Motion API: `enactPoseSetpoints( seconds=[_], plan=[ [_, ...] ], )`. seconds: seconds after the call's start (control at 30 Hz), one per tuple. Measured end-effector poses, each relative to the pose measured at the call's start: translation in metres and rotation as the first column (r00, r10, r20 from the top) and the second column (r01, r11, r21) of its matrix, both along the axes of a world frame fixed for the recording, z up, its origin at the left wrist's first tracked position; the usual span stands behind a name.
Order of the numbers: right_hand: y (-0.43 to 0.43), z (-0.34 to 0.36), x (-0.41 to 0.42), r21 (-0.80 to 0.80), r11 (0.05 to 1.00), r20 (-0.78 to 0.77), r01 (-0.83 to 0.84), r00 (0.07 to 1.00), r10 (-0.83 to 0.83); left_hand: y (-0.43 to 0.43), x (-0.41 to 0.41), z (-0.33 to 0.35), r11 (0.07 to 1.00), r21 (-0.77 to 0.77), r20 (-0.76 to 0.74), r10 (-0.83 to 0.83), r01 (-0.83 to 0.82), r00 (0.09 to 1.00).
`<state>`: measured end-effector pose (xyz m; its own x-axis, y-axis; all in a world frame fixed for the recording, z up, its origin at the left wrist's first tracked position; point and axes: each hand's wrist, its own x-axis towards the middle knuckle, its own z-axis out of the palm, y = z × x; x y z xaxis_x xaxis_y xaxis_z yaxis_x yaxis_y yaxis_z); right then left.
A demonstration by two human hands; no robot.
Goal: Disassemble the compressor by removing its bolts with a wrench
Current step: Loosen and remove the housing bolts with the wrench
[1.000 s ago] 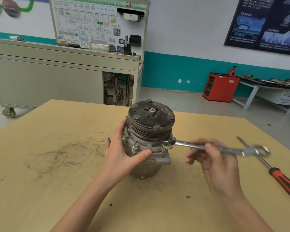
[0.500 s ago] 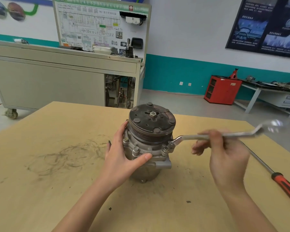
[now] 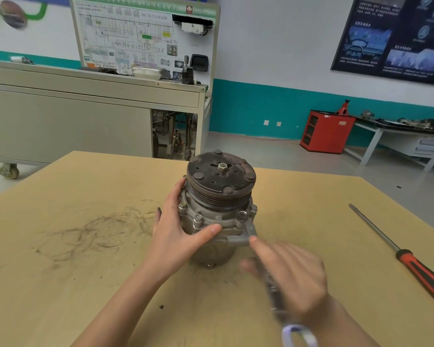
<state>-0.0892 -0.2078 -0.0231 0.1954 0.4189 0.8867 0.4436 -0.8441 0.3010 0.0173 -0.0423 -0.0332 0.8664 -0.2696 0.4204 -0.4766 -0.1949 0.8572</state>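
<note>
While the compressor [image 3: 218,214] stood upright at the centre of the frame on the table [image 3: 85,271], pulley face uppermost, the left hand [image 3: 178,234] clasped its housing from the left, thumb laid across the front just below the bolted flange and fingers curved round the far side. The right hand [image 3: 291,279], lower right of centre and blurred, gripped the shank of the wrench [image 3: 269,286], with the forefinger extended toward the housing. The wrench ran from a flange bolt [image 3: 243,214] on the compressor's right side down to its ring end at the bottom edge; whether its head was seated on the bolt could not be determined. A screwdriver [image 3: 411,261] with a red-and-black handle lay on the table at right, well apart from both hands. A red cabinet [image 3: 326,131] stood against the far wall at upper right.
</note>
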Motion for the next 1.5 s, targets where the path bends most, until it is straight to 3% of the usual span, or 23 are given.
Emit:
enactPoseSetpoints(
  seconds=[0.03,0.07,0.13,0.17,0.2,0.23,0.33,0.43,0.5,0.53,0.6,0.67,0.73,0.77,0.83,0.93,1.03,1.23,1.33,1.5],
  plan=[
    [-0.004,-0.003,0.000,0.207,0.975,-0.073,-0.082,0.992,0.099,0.000,0.000,0.000,1.000,0.001,-0.005,-0.005,0.005,1.000],
    [-0.007,-0.004,0.000,0.477,0.865,-0.128,-0.158,0.961,0.246,0.000,0.000,0.000,1.000,0.004,-0.008,-0.007,0.007,1.000],
    [-0.015,0.002,0.006,0.893,0.406,-0.101,-0.192,0.795,0.598,0.000,0.001,-0.001,1.000,0.004,-0.010,-0.008,0.008,1.000],
    [-0.023,0.007,0.014,0.973,0.190,-0.051,-0.128,0.686,0.726,0.000,0.002,-0.002,1.000,0.001,-0.008,-0.007,0.007,1.000],
    [-0.032,0.015,0.024,0.997,0.064,-0.028,-0.040,0.595,0.803,0.001,0.002,-0.002,1.000,0.000,-0.006,-0.005,0.005,1.000],
    [-0.040,0.022,0.036,0.999,0.014,-0.036,0.046,0.530,0.847,0.001,0.003,-0.003,1.000,0.002,-0.005,-0.005,0.005,1.000],
    [-0.048,0.035,0.073,0.976,-0.002,-0.089,0.219,0.406,0.910,0.000,0.003,-0.003,1.000,0.012,0.008,-0.006,0.005,1.000],
    [-0.048,0.041,0.089,0.974,0.003,-0.088,0.228,0.364,0.927,0.000,0.003,-0.003,1.000,0.012,0.017,-0.002,0.002,1.000],
    [-0.050,0.046,0.078,0.989,-0.007,-0.058,0.147,0.432,0.900,0.000,0.002,-0.003,1.000,0.016,0.017,-0.005,0.005,1.000],
    [-0.050,0.047,0.069,0.997,0.018,-0.058,0.081,0.514,0.856,0.000,0.003,-0.004,1.000,0.014,0.016,-0.004,0.004,1.000],
    [-0.045,0.044,0.048,0.979,0.199,-0.104,-0.046,0.724,0.681,0.000,0.003,-0.004,1.000,0.013,0.015,0.001,-0.001,1.000],
    [-0.032,0.038,0.029,0.865,0.478,-0.121,-0.150,0.863,0.490,-0.001,0.004,-0.004,1.000,0.010,0.018,0.003,-0.003,1.000],
    [-0.018,0.033,0.015,0.598,0.784,-0.139,-0.168,0.942,0.307,-0.001,0.004,-0.004,1.000,0.005,0.020,0.002,-0.002,1.000],
    [-0.012,0.031,0.010,0.434,0.893,-0.133,-0.116,0.973,0.191,-0.001,0.004,-0.004,1.000,0.000,0.022,0.001,-0.001,1.000],
    [-0.005,0.028,0.005,0.163,0.987,-0.050,-0.008,0.999,0.017,-0.002,0.003,-0.005,1.000,-0.009,0.026,0.003,-0.003,1.000],
    [0.003,0.018,0.005,-0.058,0.998,0.073,0.028,0.997,-0.024,-0.001,0.002,-0.004,1.000,-0.024,0.025,0.005,-0.005,1.000],
    [0.007,0.006,0.003,-0.149,0.988,0.104,0.042,0.994,-0.027,-0.001,0.002,-0.004,1.000,-0.024,0.015,-0.003,0.003,1.000],
    [0.004,0.003,-0.002,-0.129,0.991,0.103,0.041,0.994,-0.028,-0.001,0.002,-0.004,1.000,-0.013,0.012,0.006,-0.006,1.000],
    [0.019,0.010,0.004,-0.161,0.978,0.146,0.135,0.983,-0.111,-0.002,0.003,-0.005,1.000,-0.018,0.027,0.021,-0.021,0.999],
    [0.038,0.017,0.011,-0.086,0.956,0.176,0.282,0.948,-0.263,-0.001,0.004,-0.007,1.000,-0.012,0.027,0.009,-0.008,1.000]
  ],
)
